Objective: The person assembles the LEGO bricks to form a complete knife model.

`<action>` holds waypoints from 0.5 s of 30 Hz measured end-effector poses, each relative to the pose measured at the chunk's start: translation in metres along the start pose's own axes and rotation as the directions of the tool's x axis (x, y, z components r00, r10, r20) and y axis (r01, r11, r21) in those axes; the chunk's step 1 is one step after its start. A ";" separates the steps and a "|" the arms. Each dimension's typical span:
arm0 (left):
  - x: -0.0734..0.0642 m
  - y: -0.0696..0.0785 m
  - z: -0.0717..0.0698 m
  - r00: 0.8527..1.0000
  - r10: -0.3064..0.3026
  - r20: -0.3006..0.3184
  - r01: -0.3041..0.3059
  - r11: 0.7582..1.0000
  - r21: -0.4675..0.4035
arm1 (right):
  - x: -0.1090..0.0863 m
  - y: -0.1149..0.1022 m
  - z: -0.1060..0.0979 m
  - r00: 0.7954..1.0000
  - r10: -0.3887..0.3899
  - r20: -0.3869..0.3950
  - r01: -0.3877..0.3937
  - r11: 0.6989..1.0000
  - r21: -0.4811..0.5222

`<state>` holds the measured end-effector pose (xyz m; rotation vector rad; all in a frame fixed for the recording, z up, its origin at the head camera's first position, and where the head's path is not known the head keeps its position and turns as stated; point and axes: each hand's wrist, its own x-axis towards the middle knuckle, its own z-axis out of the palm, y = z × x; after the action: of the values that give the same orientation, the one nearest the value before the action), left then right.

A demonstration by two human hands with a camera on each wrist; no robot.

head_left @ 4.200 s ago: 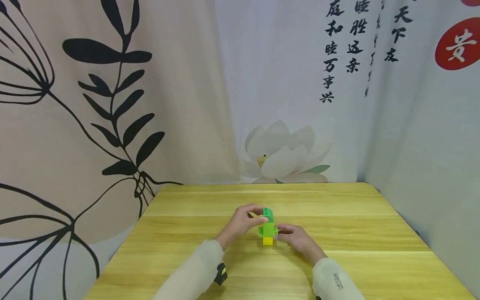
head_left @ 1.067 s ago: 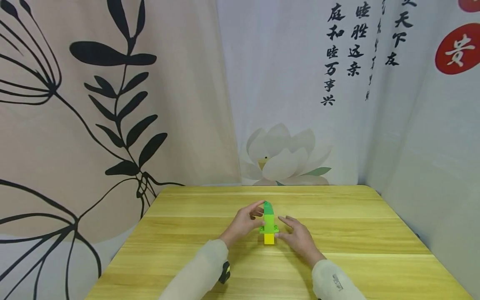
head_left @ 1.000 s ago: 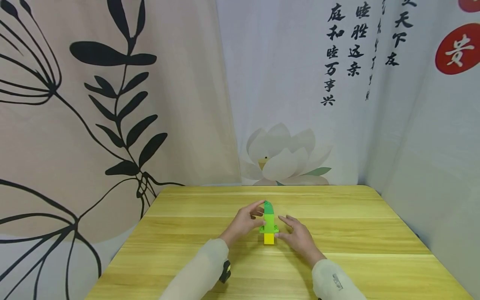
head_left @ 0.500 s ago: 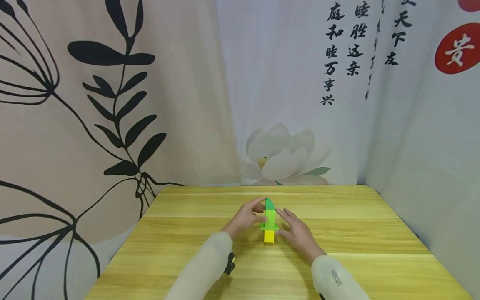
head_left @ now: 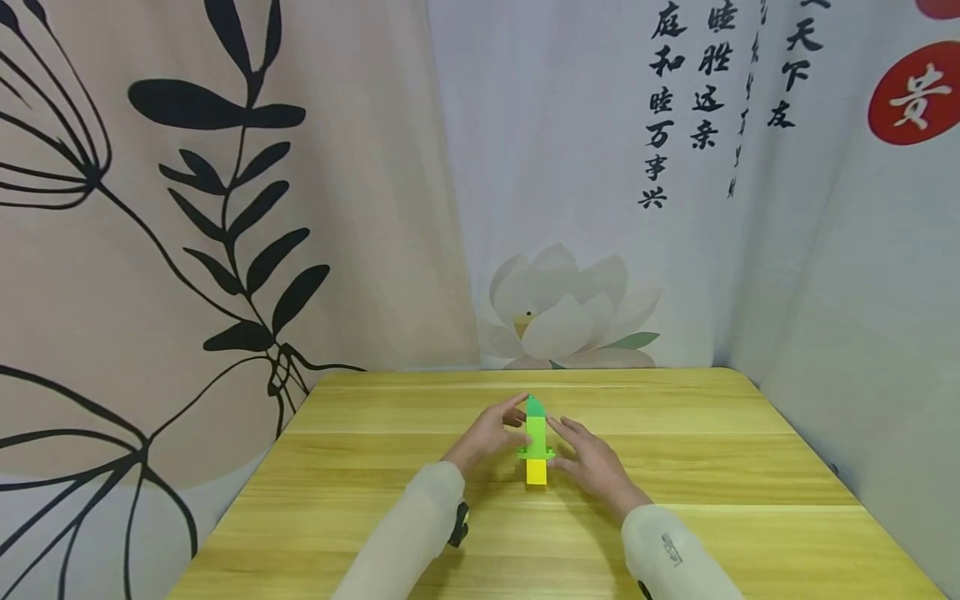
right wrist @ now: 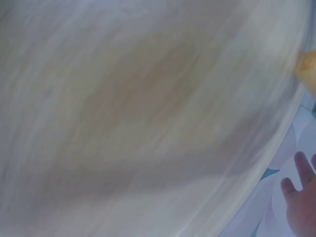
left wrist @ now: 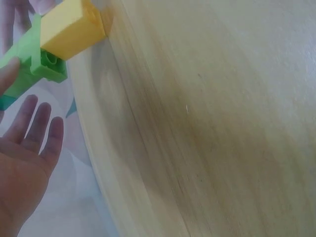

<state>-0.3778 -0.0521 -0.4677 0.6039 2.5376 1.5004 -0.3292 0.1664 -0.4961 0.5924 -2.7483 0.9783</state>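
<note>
A toy building-brick tower (head_left: 536,435) stands upright at mid-table: yellow brick at the bottom, lime green bricks with side studs above, a darker green sloped brick on top. From the left, my left hand (head_left: 487,435) holds it, index fingertip at its peak and thumb on the lime part; its other fingers are extended in the left wrist view, below the yellow brick (left wrist: 71,29). On the opposite side my right hand (head_left: 596,468) has loosely straight fingers beside the tower, thumb near the yellow-lime joint. Whether the base touches the table, I cannot tell.
The wood-grain table (head_left: 720,533) has its far edge against a pale curtain (head_left: 585,167) with black plant prints, a lotus and characters. A dark device (head_left: 460,525) is strapped under the left sleeve.
The tower has turned and its top studs have gone from sight. My left index finger has shifted to the peak and the thumb lower; my right fingers have straightened and moved up.
</note>
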 end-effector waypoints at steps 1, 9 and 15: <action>0.000 0.000 0.000 1.000 -0.007 0.000 0.007 1.000 0.003 | 0.000 0.000 0.000 1.000 0.002 0.008 -0.002 1.000 -0.001; -0.002 -0.004 0.000 0.998 -0.065 0.002 0.065 0.997 0.029 | -0.001 -0.001 -0.001 0.999 0.008 0.050 -0.009 1.000 0.007; -0.005 -0.011 -0.001 0.995 -0.098 0.028 0.097 0.995 0.037 | -0.003 -0.002 0.001 0.995 0.011 0.096 -0.012 1.000 0.013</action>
<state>-0.3767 -0.0595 -0.4770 0.4946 2.5370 1.4068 -0.3258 0.1652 -0.4959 0.6424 -2.8342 0.9963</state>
